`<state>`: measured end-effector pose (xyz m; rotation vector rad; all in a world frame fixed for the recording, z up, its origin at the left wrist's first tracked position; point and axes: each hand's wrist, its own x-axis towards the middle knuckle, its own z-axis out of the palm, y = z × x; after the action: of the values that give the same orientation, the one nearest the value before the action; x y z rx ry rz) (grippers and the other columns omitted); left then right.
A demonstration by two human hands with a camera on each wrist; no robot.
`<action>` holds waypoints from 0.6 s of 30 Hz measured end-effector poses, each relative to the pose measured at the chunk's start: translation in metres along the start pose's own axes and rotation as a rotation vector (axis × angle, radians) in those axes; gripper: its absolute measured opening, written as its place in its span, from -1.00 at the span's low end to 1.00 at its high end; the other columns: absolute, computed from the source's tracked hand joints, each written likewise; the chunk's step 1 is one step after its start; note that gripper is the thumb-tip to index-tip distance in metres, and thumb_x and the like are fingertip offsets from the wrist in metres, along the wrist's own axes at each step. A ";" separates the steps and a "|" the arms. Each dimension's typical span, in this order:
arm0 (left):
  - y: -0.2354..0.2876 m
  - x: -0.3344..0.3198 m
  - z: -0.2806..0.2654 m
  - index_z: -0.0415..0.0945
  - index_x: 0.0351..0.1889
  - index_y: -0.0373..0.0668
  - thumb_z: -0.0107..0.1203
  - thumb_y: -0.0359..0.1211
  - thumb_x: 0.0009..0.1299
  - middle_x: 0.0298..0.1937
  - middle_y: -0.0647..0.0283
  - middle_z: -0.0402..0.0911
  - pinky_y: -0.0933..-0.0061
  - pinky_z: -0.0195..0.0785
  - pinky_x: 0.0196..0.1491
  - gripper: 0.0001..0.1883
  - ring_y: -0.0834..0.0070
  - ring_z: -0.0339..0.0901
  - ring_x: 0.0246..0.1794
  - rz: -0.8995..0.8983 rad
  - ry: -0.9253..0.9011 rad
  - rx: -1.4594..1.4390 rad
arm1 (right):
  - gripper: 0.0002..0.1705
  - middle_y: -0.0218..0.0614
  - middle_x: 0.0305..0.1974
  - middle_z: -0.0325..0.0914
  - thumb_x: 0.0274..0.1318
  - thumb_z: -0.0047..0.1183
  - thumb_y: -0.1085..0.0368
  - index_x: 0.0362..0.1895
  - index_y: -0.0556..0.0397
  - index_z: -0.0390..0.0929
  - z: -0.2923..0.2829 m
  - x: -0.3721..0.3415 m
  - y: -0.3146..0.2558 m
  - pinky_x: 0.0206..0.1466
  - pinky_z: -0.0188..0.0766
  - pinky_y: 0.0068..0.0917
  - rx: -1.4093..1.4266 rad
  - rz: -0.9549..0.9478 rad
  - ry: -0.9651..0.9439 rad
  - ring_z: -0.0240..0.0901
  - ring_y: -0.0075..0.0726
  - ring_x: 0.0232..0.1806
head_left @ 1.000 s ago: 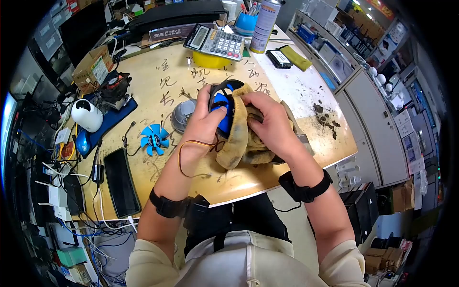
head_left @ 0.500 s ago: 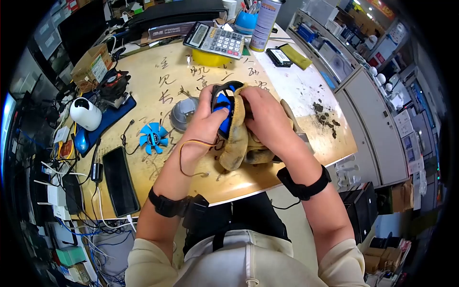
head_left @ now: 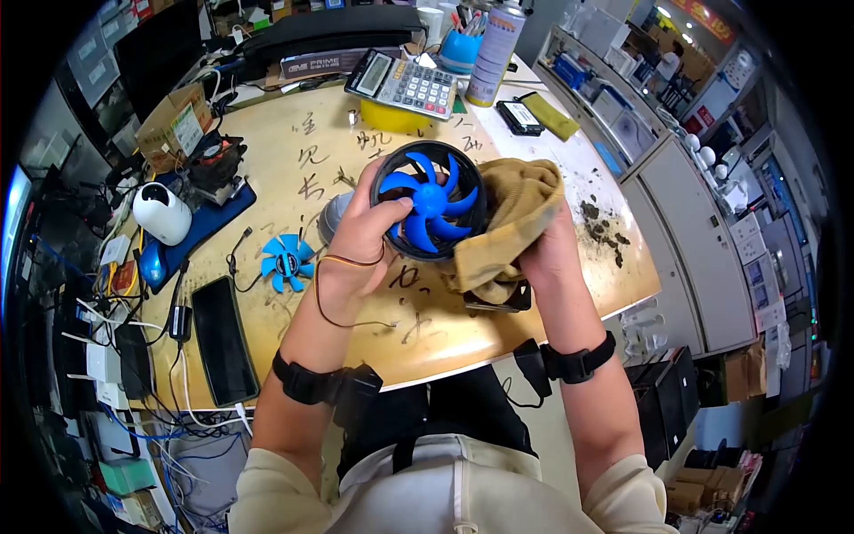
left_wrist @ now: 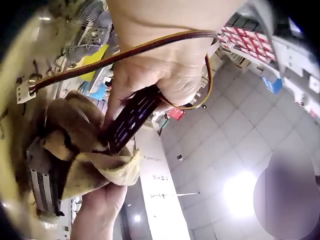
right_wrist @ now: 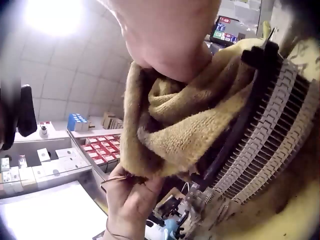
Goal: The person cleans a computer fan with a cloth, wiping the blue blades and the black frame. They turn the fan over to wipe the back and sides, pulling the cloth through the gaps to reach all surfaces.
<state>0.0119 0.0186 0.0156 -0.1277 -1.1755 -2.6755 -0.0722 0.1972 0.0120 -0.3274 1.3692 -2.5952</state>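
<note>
A round cooling fan [head_left: 431, 199] with blue blades and a black frame faces the head camera. My left hand [head_left: 358, 242] grips its left side, thumb lying over the blades near the hub. From the fan a thin cable [head_left: 318, 298] loops round the left wrist, its white plug [left_wrist: 24, 93] dangling in the left wrist view. At the fan's right edge, my right hand [head_left: 551, 249] holds a bunched, stained brown cloth [head_left: 520, 200], its fingers largely hidden by the folds. Under the cloth stands a finned metal heatsink [right_wrist: 267, 127], mostly covered in the head view.
A loose light-blue fan [head_left: 286, 261] and a black phone [head_left: 224, 338] lie left on the table. Behind my left hand is a round grey part [head_left: 331, 216]. A calculator [head_left: 402, 84] and a spray can [head_left: 495, 53] stand at the back. Dark dirt crumbs [head_left: 603, 227] lie at right.
The fan has turned from edge-on to face the head camera. My right hand has drawn the cloth off to the right and lower, uncovering the blades. My left hand keeps its hold.
</note>
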 end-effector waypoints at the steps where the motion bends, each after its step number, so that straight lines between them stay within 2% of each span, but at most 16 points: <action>1: 0.002 -0.002 0.003 0.15 0.15 -0.30 -0.15 -0.56 0.23 -0.06 0.12 0.43 0.46 0.47 -0.23 -0.53 0.46 0.46 -0.22 0.018 0.003 -0.012 | -0.73 -0.30 -0.12 0.45 0.15 -0.14 0.38 -0.03 0.03 0.35 -0.005 0.001 -0.001 -0.12 0.45 -0.40 0.071 0.013 0.020 0.45 -0.36 -0.18; 2: 0.003 -0.002 0.005 0.14 0.16 -0.29 -0.16 -0.56 0.23 -0.08 0.13 0.43 0.50 0.47 -0.30 -0.53 0.52 0.46 -0.26 0.023 0.017 -0.002 | -0.72 -0.27 -0.10 0.44 0.21 -0.20 0.26 -0.01 0.02 0.33 -0.008 0.001 -0.003 -0.09 0.44 -0.34 0.108 0.016 0.025 0.43 -0.32 -0.14; 5: 0.001 -0.001 0.005 0.13 0.18 -0.27 -0.16 -0.55 0.23 -0.06 0.13 0.42 0.47 0.48 -0.27 -0.51 0.49 0.45 -0.20 0.051 0.042 0.025 | -0.70 -0.27 -0.12 0.44 0.23 -0.25 0.23 0.00 0.03 0.33 0.010 -0.015 -0.022 -0.07 0.44 -0.33 0.042 0.023 0.034 0.42 -0.29 -0.13; 6: 0.000 0.000 0.004 0.13 0.18 -0.26 -0.15 -0.55 0.23 -0.04 0.13 0.41 0.45 0.47 -0.22 -0.50 0.47 0.45 -0.16 0.058 0.044 0.041 | -0.74 -0.28 -0.17 0.44 0.16 -0.15 0.30 -0.08 0.08 0.40 0.018 -0.019 -0.029 -0.10 0.41 -0.37 0.016 0.060 0.002 0.41 -0.30 -0.15; 9: -0.008 0.001 -0.002 0.10 0.19 -0.23 -0.13 -0.56 0.22 0.01 0.14 0.38 0.41 0.40 -0.08 -0.48 0.43 0.41 -0.06 0.066 0.021 0.085 | -0.77 -0.24 -0.22 0.42 0.00 -0.02 0.40 -0.19 0.15 0.45 0.022 -0.019 -0.019 -0.15 0.36 -0.40 -1.006 -0.575 -0.310 0.39 -0.25 -0.17; 10: -0.011 0.002 -0.006 0.08 0.20 -0.21 -0.12 -0.56 0.22 0.03 0.14 0.36 0.40 0.36 -0.03 -0.46 0.42 0.39 -0.03 0.066 -0.006 0.095 | -0.72 -0.18 -0.27 0.37 -0.22 0.10 0.47 -0.27 0.17 0.48 0.032 -0.023 -0.017 -0.18 0.31 -0.37 -1.096 -0.586 -0.291 0.36 -0.15 -0.19; 11: -0.012 0.003 -0.007 0.05 0.21 -0.19 -0.10 -0.56 0.22 0.05 0.15 0.35 0.40 0.32 0.03 -0.45 0.41 0.37 0.00 0.066 -0.033 0.104 | -0.67 -0.16 -0.30 0.34 -0.33 0.13 0.47 -0.30 0.16 0.49 0.035 -0.021 -0.014 -0.16 0.29 -0.33 -1.340 -0.679 -0.284 0.31 -0.06 -0.20; 13: -0.015 0.002 -0.007 0.07 0.20 -0.19 -0.11 -0.56 0.22 0.04 0.18 0.35 0.46 0.27 0.05 -0.46 0.46 0.35 0.00 0.079 -0.032 0.165 | -0.65 -0.18 -0.34 0.32 -0.40 0.15 0.46 -0.33 0.15 0.48 0.039 -0.016 -0.011 -0.17 0.27 -0.27 -1.437 -0.764 -0.252 0.28 -0.04 -0.24; 16: -0.016 0.000 -0.002 0.08 0.18 -0.20 -0.13 -0.59 0.20 0.04 0.18 0.35 0.48 0.22 0.09 -0.46 0.48 0.34 0.01 0.091 0.004 0.190 | -0.64 -0.20 -0.35 0.30 -0.42 0.18 0.45 -0.34 0.14 0.46 0.044 -0.018 -0.016 -0.19 0.26 -0.26 -1.597 -0.720 -0.318 0.27 -0.04 -0.25; 18: -0.015 0.001 -0.001 0.08 0.18 -0.20 -0.14 -0.60 0.18 0.04 0.18 0.35 0.48 0.22 0.09 -0.46 0.48 0.34 0.01 0.083 -0.002 0.187 | -0.62 -0.21 -0.35 0.30 -0.45 0.20 0.43 -0.35 0.14 0.46 0.043 -0.016 -0.013 -0.19 0.25 -0.25 -1.551 -0.724 -0.345 0.26 -0.04 -0.25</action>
<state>0.0076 0.0280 0.0043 -0.1458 -1.3812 -2.4806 -0.0458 0.1748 0.0451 -1.5262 3.1045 -0.9618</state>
